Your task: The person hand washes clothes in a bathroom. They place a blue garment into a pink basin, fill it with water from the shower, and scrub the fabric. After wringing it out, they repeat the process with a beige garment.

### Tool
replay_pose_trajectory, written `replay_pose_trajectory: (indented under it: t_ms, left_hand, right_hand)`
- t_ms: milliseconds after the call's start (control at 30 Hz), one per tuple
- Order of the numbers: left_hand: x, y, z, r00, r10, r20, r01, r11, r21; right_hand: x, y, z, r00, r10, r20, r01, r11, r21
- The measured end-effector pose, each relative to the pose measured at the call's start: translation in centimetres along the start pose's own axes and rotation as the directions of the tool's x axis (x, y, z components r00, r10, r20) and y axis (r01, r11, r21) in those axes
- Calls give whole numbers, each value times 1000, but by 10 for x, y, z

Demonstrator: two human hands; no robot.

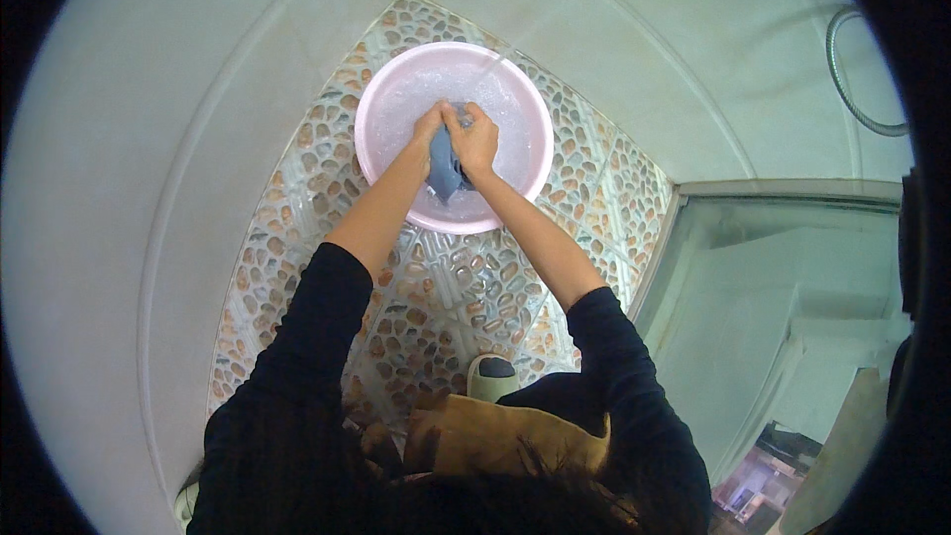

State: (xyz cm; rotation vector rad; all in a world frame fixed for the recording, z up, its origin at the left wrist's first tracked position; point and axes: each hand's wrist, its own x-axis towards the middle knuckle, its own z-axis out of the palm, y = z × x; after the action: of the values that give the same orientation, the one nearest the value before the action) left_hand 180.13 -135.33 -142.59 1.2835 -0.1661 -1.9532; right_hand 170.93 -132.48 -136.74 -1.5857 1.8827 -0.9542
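Note:
A round pink plastic basin (371, 89) stands on the floor in front of me, with cloudy, sudsy water (513, 134) inside. Over the water I hold a wet blue-grey cloth (443, 167) in both hands. My left hand (429, 128) grips its left side, the fingers bent around the fabric. On the other side my right hand (475, 135) is closed on the cloth, its thumb near the left fingertips. The lower end of the cloth hangs in a point toward me. Part of the cloth is hidden behind my fingers.
Pebble-patterned tiles (483, 275) cover the wet floor. Pale walls (223, 126) meet in a corner behind the basin. A metal shower hose (839, 67) hangs at the right, above a framed glass panel (780, 260). My slipper (492, 385) and a yellow-brown cloth (513, 435) are near my body.

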Motion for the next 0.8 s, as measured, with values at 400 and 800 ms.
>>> replay_pose_trajectory:
  t_ms: [400, 800]
  left_hand:
    - [-29, 32, -1, 723, 663, 193, -340, 99, 935]
    - [-34, 13, -21, 552, 726, 409, -134, -407, 903]
  right_hand:
    - [33, 41, -5, 977, -203, 64, 212, 908, -361]
    - [42, 27, -66, 769, -143, 624, 501, 741, -448]
